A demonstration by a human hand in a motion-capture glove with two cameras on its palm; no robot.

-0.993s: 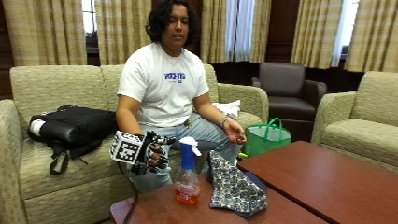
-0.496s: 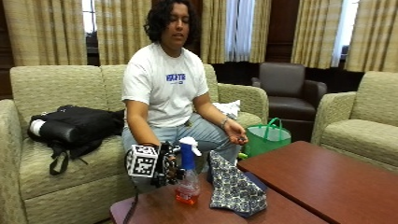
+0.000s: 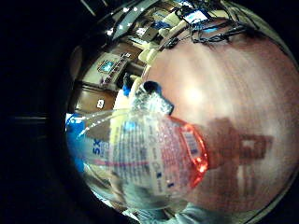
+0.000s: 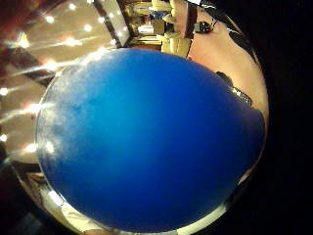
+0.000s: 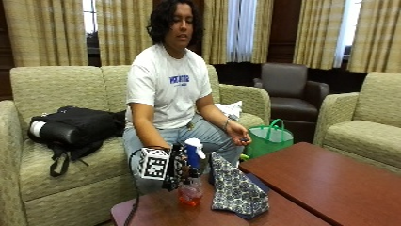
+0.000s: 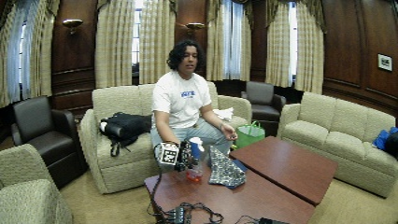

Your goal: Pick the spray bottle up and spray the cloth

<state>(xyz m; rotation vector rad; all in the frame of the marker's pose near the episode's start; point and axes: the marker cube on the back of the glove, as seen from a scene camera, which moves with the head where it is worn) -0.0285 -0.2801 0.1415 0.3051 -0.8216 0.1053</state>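
Gloved right hand (image 5: 177,165) at spray bottle (image 5: 190,181), near desk (image 5: 351,183) corner edge, just beside cloth (image 5: 236,190). Fingers' state: could not tell. Risk: bottle toppled off edge if nudged sideways.

One spray bottle (image 5: 190,181), one cloth (image 5: 236,190)

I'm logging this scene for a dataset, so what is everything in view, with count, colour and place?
spray bottle: one, clear with orange liquid and a blue-and-white head, upright on the table
cloth: one, dark patterned, on the table right beside the bottle
table: two, reddish-brown, before the sofa
black bag: one, on the sofa
green bag: one, on the floor
sofa: one, beige, behind the table
right hand: one, black-gloved, against the bottle
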